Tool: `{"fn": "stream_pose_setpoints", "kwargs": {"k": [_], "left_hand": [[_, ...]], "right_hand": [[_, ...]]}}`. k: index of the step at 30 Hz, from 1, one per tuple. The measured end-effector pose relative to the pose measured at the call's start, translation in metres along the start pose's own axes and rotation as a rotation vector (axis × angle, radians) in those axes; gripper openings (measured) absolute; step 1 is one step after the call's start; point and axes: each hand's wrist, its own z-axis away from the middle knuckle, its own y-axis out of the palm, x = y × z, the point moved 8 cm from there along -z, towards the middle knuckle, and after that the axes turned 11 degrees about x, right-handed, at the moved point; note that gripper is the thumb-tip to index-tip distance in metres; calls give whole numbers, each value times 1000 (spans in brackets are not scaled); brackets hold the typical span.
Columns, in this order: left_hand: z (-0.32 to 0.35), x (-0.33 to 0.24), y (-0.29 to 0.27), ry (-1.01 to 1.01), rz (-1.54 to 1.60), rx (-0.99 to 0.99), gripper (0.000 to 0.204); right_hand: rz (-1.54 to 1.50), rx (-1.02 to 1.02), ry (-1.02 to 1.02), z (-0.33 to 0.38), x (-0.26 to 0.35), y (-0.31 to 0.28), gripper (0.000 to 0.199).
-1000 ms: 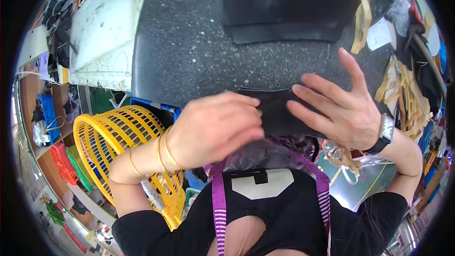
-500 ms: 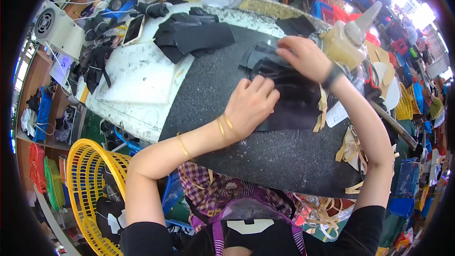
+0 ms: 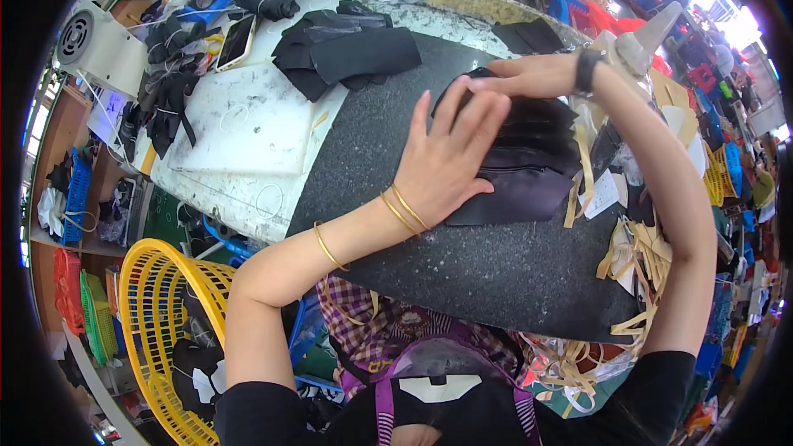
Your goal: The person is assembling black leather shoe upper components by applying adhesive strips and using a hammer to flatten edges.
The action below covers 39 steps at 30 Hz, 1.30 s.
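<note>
My left hand lies flat with fingers spread on a stack of black fabric pieces that rests on a dark speckled mat. My right hand reaches over from the right and pinches the far edge of the same stack; a dark watch sits on its wrist. Gold bangles circle my left wrist. Another pile of black fabric lies farther back on the mat's left edge.
A white worn table extends left, with a phone and black straps. Tan paper strips litter the right side. A yellow plastic basket stands below left. A glue bottle stands behind my right wrist.
The view has swung further over the table. Both hands have moved away from my body onto the fabric stack farther out on the mat, the right hand now at its far edge.
</note>
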Motion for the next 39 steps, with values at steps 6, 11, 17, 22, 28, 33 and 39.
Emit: {"fn": "stream_pose_setpoints", "kwargs": {"k": [6,11,17,22,28,33,39], "left_hand": [[18,10,-2,-16,50,-147,118],[29,8,-10,9,149,-167,106],[80,48,-54,-48,52,-191,46],[190,164,-56,-659,234,92,16],[234,155,-49,-566,-25,33,11],[180,138,-43,-534,1007,-450,21],[78,62,41,-544,1607,-506,16]], "right_hand": [[360,-34,-47,52,46,49,116],[648,-387,-31,72,64,79,110],[615,-487,1,93,72,91,106],[515,-528,-60,91,67,88,103],[451,-694,-229,101,89,61,92],[315,-399,-126,79,89,81,90],[434,-468,-107,83,89,85,103]]}}
